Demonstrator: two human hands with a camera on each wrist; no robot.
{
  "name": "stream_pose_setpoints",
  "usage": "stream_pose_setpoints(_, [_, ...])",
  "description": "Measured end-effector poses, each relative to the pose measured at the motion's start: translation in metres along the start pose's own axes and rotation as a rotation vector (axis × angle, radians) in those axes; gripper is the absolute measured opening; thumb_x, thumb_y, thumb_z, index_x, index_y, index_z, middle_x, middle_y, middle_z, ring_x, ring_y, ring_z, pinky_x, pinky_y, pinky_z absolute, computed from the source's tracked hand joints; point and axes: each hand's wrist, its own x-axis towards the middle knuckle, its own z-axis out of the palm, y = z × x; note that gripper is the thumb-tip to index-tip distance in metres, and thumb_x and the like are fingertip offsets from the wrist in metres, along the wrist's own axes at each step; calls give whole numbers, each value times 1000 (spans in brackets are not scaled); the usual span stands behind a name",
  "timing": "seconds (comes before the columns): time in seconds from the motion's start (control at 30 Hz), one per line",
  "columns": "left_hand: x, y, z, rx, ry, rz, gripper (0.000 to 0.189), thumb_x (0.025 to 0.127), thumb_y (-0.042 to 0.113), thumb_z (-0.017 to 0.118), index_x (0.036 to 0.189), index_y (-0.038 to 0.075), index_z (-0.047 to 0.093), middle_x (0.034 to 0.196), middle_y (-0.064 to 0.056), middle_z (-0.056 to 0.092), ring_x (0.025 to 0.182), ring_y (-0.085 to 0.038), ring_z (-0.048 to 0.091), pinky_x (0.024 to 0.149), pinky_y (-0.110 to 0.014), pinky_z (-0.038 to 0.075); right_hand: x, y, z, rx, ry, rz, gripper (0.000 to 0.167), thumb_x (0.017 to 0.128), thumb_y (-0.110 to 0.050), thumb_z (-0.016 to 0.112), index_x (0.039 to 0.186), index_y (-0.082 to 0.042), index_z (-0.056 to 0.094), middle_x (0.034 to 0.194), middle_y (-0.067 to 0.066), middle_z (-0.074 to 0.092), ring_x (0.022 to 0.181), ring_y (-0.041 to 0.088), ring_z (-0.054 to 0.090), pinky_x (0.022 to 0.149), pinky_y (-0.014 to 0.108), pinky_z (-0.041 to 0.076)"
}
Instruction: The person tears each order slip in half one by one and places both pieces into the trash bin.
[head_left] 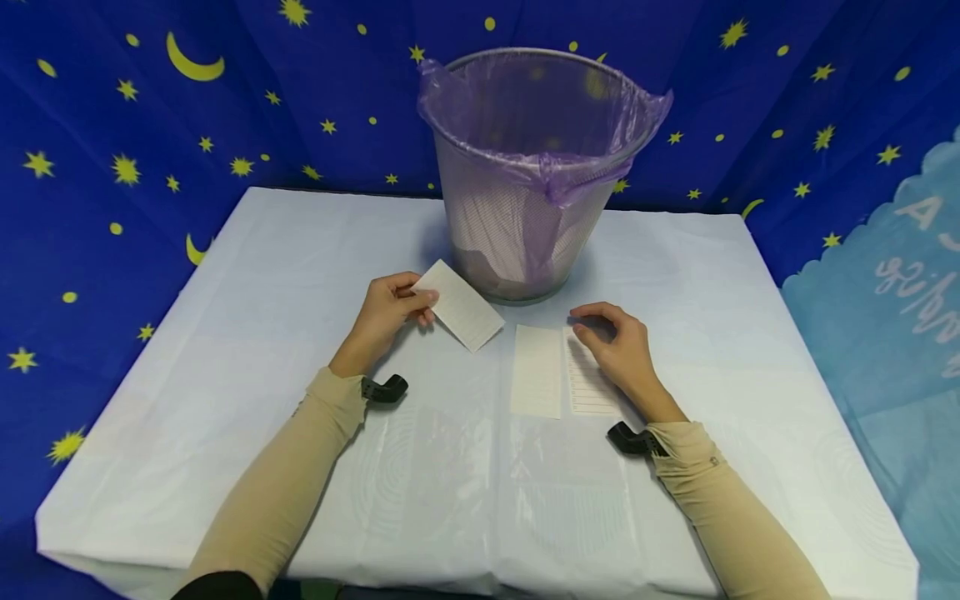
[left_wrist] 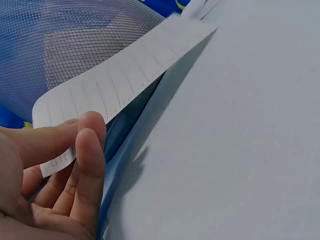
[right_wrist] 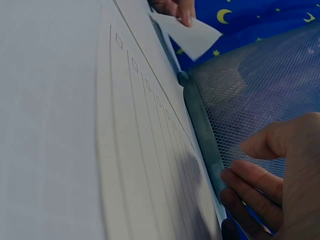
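Note:
In the head view my left hand (head_left: pixel 386 317) pinches a small lined paper sheet (head_left: pixel 463 308) at its edge, between thumb and fingers. The left wrist view shows this sheet (left_wrist: pixel 120 75) bending upward, with printed lines and small boxes near the pinched end. My right hand (head_left: pixel 621 350) hovers over a lined checklist sheet (head_left: pixel 588 387), thumb apart from the loosely bent fingers, holding nothing. Close up in the right wrist view, that checklist sheet (right_wrist: pixel 135 150) has a row of little boxes. Another pale sheet (head_left: pixel 536 375) lies just left of it on the table.
A mesh wastebasket (head_left: pixel 498 225) with a purple bag (head_left: pixel 558 179) over its rim stands at the back of the white-covered table (head_left: pixel 247 350), beyond both hands. A blue curtain (head_left: pixel 247 100) with moons and stars hangs behind.

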Motion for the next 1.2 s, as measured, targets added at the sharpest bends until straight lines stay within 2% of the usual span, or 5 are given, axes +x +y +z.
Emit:
stream_pose_setpoints(0.27, [-2, 0, 9, -65, -9, 3, 20, 99, -3, 70, 114, -14, 64, 83, -7, 76, 64, -16, 72, 60, -26, 59, 1, 0, 1, 7, -9, 4, 19, 96, -18, 77, 115, -16, 79, 115, 0, 78, 116, 19, 69, 106, 20, 42])
stream_pose_setpoints(0.4, [-5, -3, 26, -114, -48, 5, 12, 100, -4, 67, 107, -12, 62, 82, -7, 76, 64, -16, 73, 61, -26, 59, 0, -5, 1, 70, -46, 20, 20, 99, -23, 76, 117, -15, 79, 117, 3, 78, 117, 21, 68, 108, 26, 43])
stream_pose_setpoints(0.63, [-17, -12, 60, -168, -103, 13, 10, 100, -5, 67, 106, -10, 62, 80, -11, 74, 65, -18, 74, 62, -28, 60, -1, -6, 1, 194, -157, -3, 22, 105, -20, 68, 124, -14, 76, 123, 6, 76, 115, 4, 66, 103, 19, 47])
stream_pose_setpoints(0.8, [-23, -15, 76, -185, -120, 6, 11, 99, -7, 67, 107, -11, 62, 79, -11, 73, 64, -18, 73, 61, -28, 60, -4, -11, 2, 259, -216, 9, 22, 104, -17, 69, 123, -10, 76, 122, 9, 75, 113, 7, 69, 101, 21, 52])
stream_pose_setpoints(1.2, [-28, -15, 84, -135, -202, 17, 14, 99, -6, 67, 109, -15, 61, 81, -14, 71, 65, -19, 72, 63, -29, 60, -5, -23, 7, 263, -185, 35, 9, 97, -6, 75, 103, 0, 80, 102, 18, 78, 96, 6, 70, 89, 19, 54])
